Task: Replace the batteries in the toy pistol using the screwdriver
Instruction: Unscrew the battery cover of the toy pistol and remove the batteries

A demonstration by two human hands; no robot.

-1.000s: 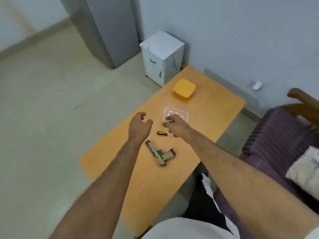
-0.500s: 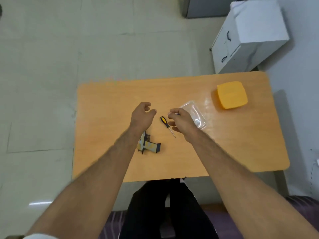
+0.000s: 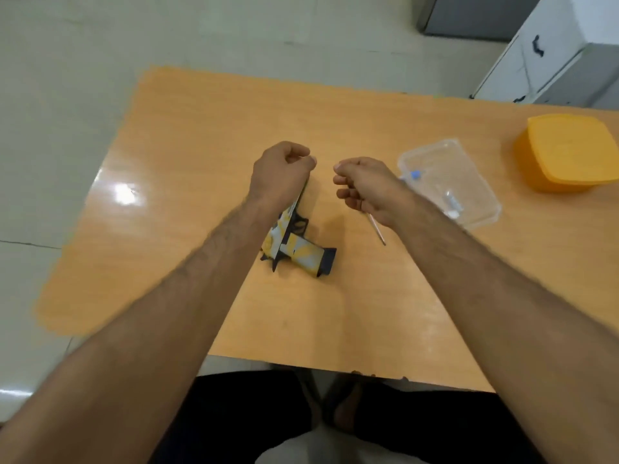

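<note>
- Legs in dark trousers (image 3: 234, 423) showed nearest, under the near edge of the orange table (image 3: 187, 135).
- Both forearms reached forward over the table, and the two hands were side by side with a small gap between them.
- The left hand (image 3: 281, 172) hovered with fingers loosely curled and held nothing; the toy pistol (image 3: 294, 246) lay flat on the table just under its wrist, grip pointing to the right.
- The right hand (image 3: 365, 185) also had curled fingers; I could not tell if it held something.
- The screwdriver (image 3: 377, 231) lay under the right wrist, only its metal shaft visible.
- Just right of the right hand stood a clear plastic container (image 3: 469, 209) with small items inside.
- Further right sat an orange lidded box (image 3: 569, 152).
- Beyond that box, on the floor, stood a white cabinet (image 3: 552, 51).
</note>
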